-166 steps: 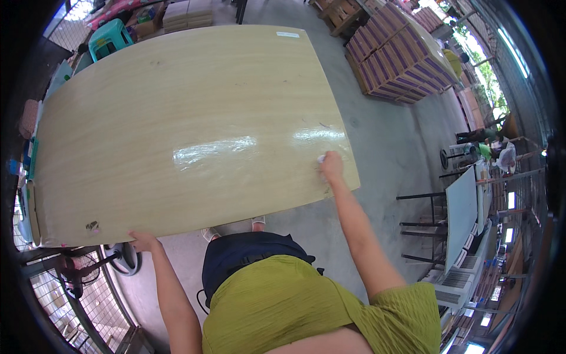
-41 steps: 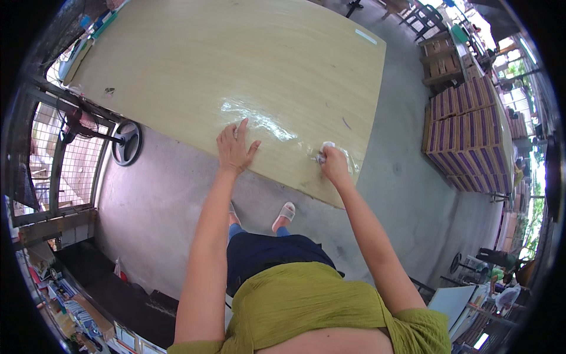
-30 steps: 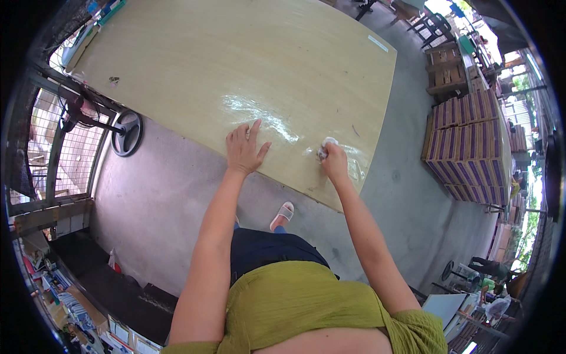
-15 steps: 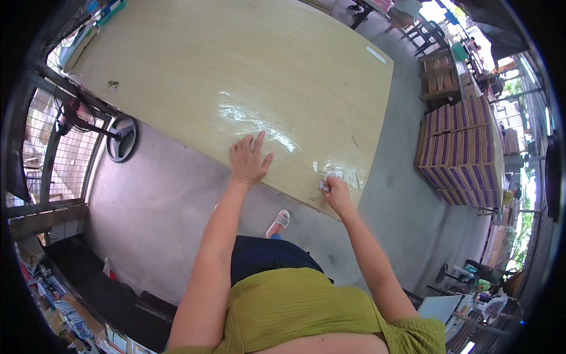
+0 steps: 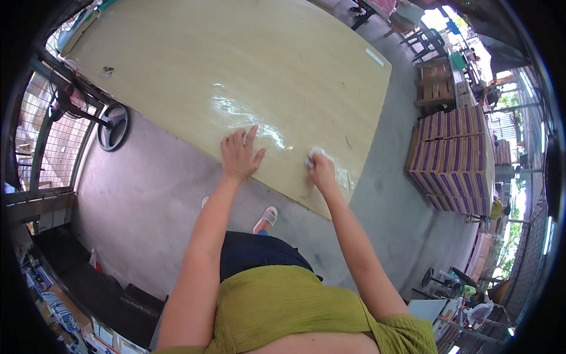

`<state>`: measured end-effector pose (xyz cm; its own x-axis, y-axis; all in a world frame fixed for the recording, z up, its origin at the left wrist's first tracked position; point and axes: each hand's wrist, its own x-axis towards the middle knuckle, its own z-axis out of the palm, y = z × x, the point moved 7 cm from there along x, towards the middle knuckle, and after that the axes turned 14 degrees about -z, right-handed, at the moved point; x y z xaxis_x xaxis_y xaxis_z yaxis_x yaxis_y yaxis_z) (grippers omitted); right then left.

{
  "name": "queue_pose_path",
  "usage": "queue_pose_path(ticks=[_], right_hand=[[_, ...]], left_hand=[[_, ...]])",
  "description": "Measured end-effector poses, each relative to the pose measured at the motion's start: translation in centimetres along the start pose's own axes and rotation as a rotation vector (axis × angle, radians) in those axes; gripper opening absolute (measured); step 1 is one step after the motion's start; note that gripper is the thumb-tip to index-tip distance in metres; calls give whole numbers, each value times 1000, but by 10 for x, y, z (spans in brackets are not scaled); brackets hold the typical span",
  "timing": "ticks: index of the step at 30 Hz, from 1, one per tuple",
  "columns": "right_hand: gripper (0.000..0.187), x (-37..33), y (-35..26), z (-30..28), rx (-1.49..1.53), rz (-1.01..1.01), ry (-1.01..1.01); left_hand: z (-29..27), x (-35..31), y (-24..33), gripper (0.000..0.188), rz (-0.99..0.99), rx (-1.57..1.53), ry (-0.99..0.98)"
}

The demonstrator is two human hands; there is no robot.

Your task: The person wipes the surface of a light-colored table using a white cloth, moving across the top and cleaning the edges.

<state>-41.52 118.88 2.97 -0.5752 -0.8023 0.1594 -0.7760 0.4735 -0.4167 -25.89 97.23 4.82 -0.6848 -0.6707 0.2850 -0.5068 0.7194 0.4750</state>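
Observation:
A large pale yellow table (image 5: pixel 194 35) with a glossy top fills the space in front of me. My left hand (image 5: pixel 240 154) lies flat near its front edge, fingers apart, with nothing in it. To the right, my right hand (image 5: pixel 322 170) grips a crumpled white cloth (image 5: pixel 316 153) and presses it to the tabletop. Part of the cloth is hidden under the fingers. Wet-looking bright streaks (image 5: pixel 250 121) shine beyond my left hand, and a shiny patch (image 5: pixel 345 177) lies right of my right hand.
Tall stacks of cardboard boxes (image 5: pixel 451 159) stand on the floor to the right. A pedestal fan's round base (image 5: pixel 114 127) is left of the table. A small white strip (image 5: pixel 374 57) lies by the far right edge. A black bench (image 5: pixel 88 265) is at lower left.
My right hand has moved the cloth up and to the left over the tabletop, away from the front right corner. My left hand stays flat on the table. The whole view has shifted slightly.

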Motion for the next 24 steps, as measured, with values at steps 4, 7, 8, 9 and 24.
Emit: queue_pose_path(ticks=[4, 7, 8, 9, 24], right_hand=[[15, 4, -1, 0, 16, 23, -64], [12, -40, 0, -12, 32, 81, -213], [9, -42, -2, -13, 31, 79, -204], [9, -42, -4, -13, 31, 75, -196], [11, 4, 3, -6, 8, -158, -158]], left_hand=[[-2, -2, -5, 68, 15, 39, 17], [-1, 0, -8, 69, 1, 26, 14], [0, -2, -6, 69, -4, 16, -2], [-1, -3, -6, 69, -16, 15, 8], [1, 3, -1, 67, -31, 35, -17]])
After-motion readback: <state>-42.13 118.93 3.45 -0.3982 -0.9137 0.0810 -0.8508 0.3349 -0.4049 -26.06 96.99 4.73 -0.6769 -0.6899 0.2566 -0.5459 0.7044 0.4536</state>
